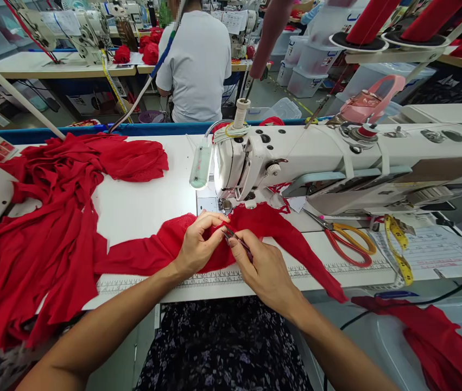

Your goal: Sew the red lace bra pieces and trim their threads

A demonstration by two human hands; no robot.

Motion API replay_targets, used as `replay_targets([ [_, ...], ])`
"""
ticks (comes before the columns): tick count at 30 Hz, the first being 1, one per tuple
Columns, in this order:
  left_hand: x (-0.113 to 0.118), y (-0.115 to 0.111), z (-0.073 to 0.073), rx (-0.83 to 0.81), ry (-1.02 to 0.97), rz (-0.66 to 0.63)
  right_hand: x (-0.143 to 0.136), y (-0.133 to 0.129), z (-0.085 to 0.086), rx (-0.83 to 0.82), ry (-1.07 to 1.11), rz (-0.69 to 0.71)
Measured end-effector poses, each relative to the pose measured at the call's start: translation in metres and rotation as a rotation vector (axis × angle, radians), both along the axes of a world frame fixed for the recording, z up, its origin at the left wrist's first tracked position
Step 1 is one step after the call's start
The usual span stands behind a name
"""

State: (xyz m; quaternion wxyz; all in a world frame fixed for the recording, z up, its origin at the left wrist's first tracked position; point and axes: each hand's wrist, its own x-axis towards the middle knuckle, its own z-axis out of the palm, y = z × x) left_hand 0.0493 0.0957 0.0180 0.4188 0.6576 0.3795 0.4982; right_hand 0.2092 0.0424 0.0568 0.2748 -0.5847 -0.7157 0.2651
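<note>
A red garment (165, 247) lies across the front of the white table, just before the needle area of the sewing machine (271, 157). My left hand (201, 239) pinches an edge of the red fabric between thumb and fingers. Against that same edge, my right hand (260, 266) holds a small dark metal tool (236, 239), which looks like thread snips or tweezers, its tip close to my left fingertips. One narrow red piece of the garment stretches right, toward the table's front edge.
Heaped red fabric (59, 206) covers the table's left side. Scissors (348, 244) with orange and red handles, a yellow tape measure (397, 250) and a written sheet (446, 250) lie at right. A person (198, 60) sits beyond the table. A clear bin (389, 336) stands at lower right.
</note>
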Motion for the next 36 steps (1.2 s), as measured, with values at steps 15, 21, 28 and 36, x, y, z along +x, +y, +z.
replay_targets([
  [15,-0.0008,-0.0011,-0.0032,0.071,0.067,0.014,0.0015,0.0050,-0.0079,-0.040,0.034,-0.005],
  [21,-0.0011,-0.0021,-0.0039,0.137,0.107,0.041,-0.0007,0.0061,-0.0044,-0.176,0.286,-0.003],
  [28,-0.0015,-0.0038,-0.0042,0.301,0.177,0.083,-0.0060,0.0058,-0.0007,-0.537,0.830,-0.068],
  [36,0.0000,-0.0046,-0.0048,0.356,0.216,0.101,-0.0062,0.0056,0.0000,-0.544,0.873,-0.089],
])
